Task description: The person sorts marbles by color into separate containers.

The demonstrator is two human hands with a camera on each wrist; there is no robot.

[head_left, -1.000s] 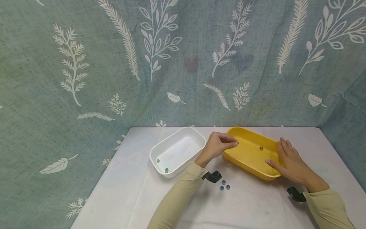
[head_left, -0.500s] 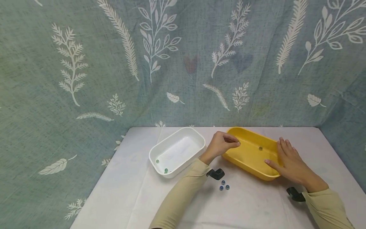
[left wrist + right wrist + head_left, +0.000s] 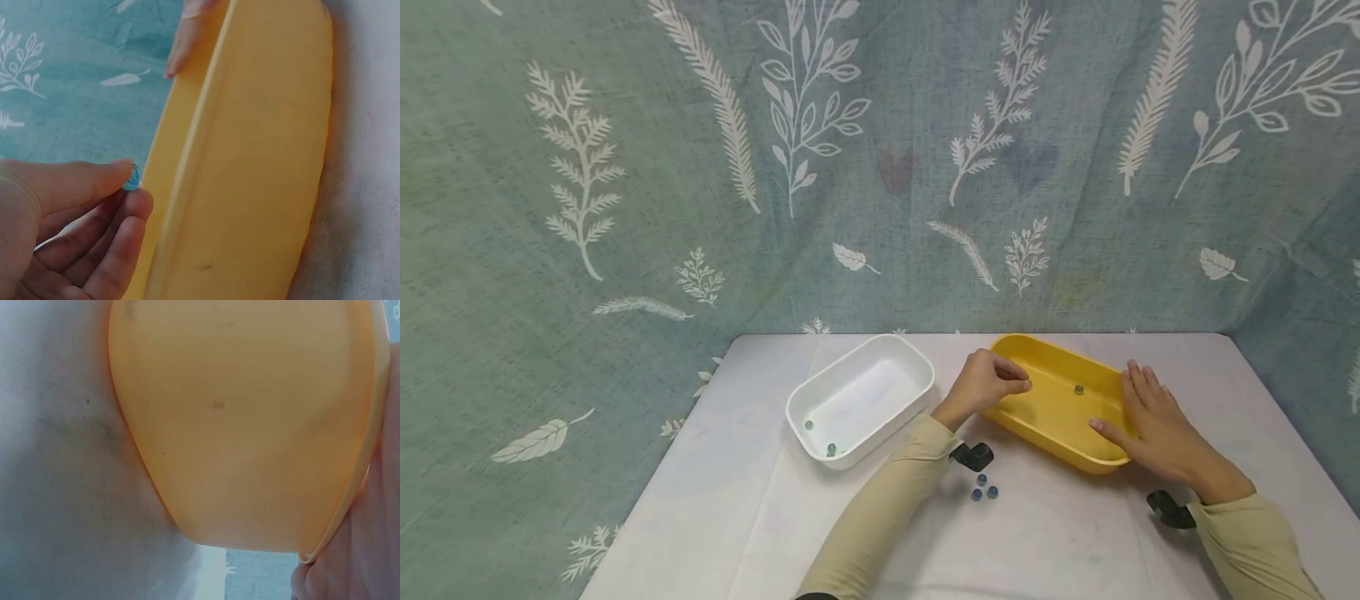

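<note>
Above the left end of the yellow tray (image 3: 1060,432), my left hand (image 3: 981,387) pinches a small clear bluish marble (image 3: 132,177) between thumb and fingertip. In the left wrist view the marble is just beside the tray's rim. My right hand (image 3: 1168,437) rests on the tray's right end with its fingers straight and its thumb over the rim. One dark glass marble (image 3: 1078,390) lies inside the yellow tray. In the right wrist view the tray's outer wall (image 3: 237,444) hides much of that hand.
A white tray (image 3: 886,443) stands to the left, with a few green marbles (image 3: 808,425) at its near end. Three blue marbles (image 3: 982,481) lie on the white tablecloth (image 3: 1037,542) near the left wrist's black camera (image 3: 973,456). A patterned curtain (image 3: 820,275) hangs behind.
My left hand has shifted slightly right and lower over the yellow tray, still pinching the marble. The right hand stays at the tray's end. The head view has shifted slightly.
</note>
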